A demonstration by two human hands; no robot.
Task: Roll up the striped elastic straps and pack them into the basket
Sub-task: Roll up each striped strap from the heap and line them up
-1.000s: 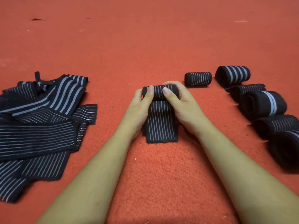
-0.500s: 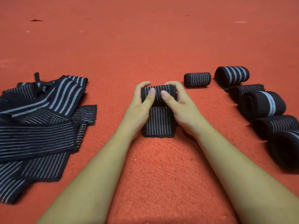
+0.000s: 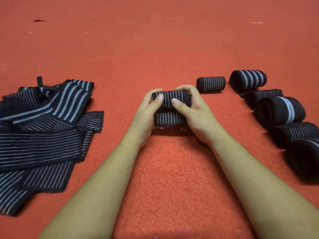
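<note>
Forearms come in bare from the bottom edge over a red-orange carpet (image 3: 164, 183) with a short, nubbly pile. At the near left, loose straps (image 3: 39, 135) lie flat and overlapping in a heap: dark, ribbed elastic bands with thin pale stripes, some with broader ones. At the near right, a row of rolled straps (image 3: 281, 111) runs away from the camera, fat dark cylinders lying on their sides, touching or nearly touching.

Between the two groups, the left hand (image 3: 146, 112) and right hand (image 3: 195, 109) both grasp one strap (image 3: 170, 100). Its rolled part is a snug cylinder held at each end, thumbs pressed on top and fingers curled round the far side. A short flat tail lies on the carpet between the palms.

Beyond the right hand a small roll (image 3: 211, 84) with fine stripes lies alone, and just past it a broad-striped roll (image 3: 248, 80) heads the row. Farther off the carpet stretches out, flecked with a few bits of lint and a dark scrap.
</note>
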